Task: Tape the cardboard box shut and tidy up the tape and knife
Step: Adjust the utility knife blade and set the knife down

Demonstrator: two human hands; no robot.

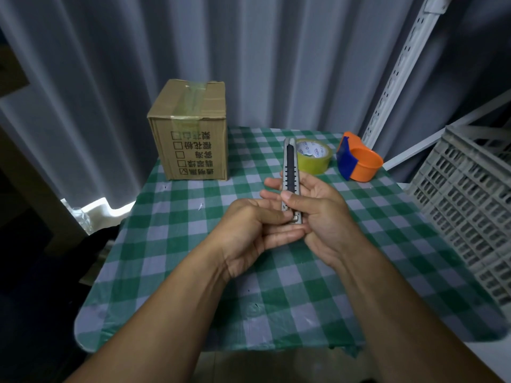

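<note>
Your right hand fingers clasp the grey metal utility knife upright over the green checked table; your left hand pinches its base. Behind sit the taped cardboard box and yellow tape roll.

We note a green-and-white checked tablecloth covering the table. At far right on it sits an orange plastic tape dispenser with a blue blade guard. A grey slotted plastic crate stands at right. Pale pleated curtains hang behind, beside a white perforated metal upright.
</note>
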